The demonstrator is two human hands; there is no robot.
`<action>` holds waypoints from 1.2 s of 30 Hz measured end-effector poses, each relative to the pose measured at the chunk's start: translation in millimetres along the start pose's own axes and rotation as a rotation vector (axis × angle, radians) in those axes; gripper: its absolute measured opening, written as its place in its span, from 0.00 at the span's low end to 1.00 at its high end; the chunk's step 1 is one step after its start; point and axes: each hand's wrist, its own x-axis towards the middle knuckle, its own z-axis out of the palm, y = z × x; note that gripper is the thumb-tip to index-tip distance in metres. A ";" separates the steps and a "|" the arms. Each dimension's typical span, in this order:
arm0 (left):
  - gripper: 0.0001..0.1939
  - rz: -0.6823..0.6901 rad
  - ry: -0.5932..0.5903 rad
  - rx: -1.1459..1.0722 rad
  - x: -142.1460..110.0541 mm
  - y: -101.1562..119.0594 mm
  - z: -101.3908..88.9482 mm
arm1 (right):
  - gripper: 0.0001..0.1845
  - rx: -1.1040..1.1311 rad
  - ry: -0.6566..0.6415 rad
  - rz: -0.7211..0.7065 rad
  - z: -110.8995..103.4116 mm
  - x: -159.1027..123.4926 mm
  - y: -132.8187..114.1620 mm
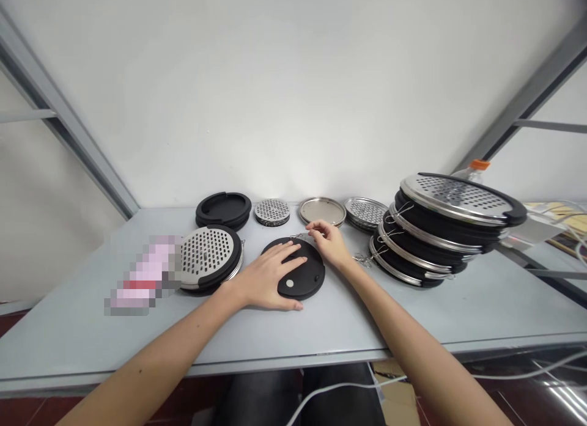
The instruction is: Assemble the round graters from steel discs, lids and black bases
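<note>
My left hand [270, 273] lies flat on a round black disc [305, 282] with a small white dot, its fingers spread and not gripping. My right hand [324, 241] pinches a thin steel wire clip [298, 237] at the disc's far rim. Left of the disc sits a perforated steel grater plate with a black rim [206, 258]. A tilted stack of similar grater plates [452, 230] rises to the right, and loose wire clips [364, 261] lie beside it.
Along the back of the grey table [82, 304] stand black rings [223, 210], a small perforated disc [272, 212], a plain steel dish [322, 211] and a perforated steel dish [365, 213]. A pixelated pink package [147, 273] lies at left. A bottle with an orange cap [474, 171] stands behind the stack.
</note>
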 end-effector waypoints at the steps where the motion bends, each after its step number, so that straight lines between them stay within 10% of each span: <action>1: 0.46 -0.005 0.001 0.000 -0.1 -0.5 0.3 | 0.10 0.003 0.001 0.000 -0.3 -0.1 -0.5; 36: 0.52 -0.248 0.069 0.028 -1.3 -4.7 3.7 | 0.10 0.057 0.015 0.008 -2.5 0.3 -1.7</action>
